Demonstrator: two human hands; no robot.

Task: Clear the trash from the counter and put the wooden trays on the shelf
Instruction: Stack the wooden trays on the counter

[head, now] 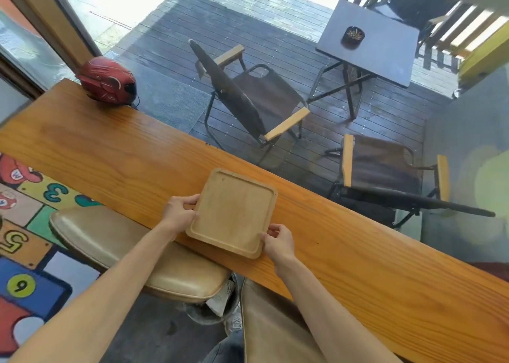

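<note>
Sunlit decking with folding chairs lies beyond the long wooden counter (pixel 358 252), where 1 empty wooden tray (pixel 234 211) sits between the person's 2 hands. The left hand (pixel 180 211) pinches the tray's left edge and the right hand (pixel 278 243) pinches its near right corner, both closed on the rim. Lifting it level with even pressure from both sides should carry it cleanly; no shelf is in view.

I see a pale, matt wooden tray (pixel 234 211) on my glossy, varnished wood desk (pixel 110 153). At the desk's far corner, the red helmet (pixel 108 80) looks like shiny plastic.
</note>
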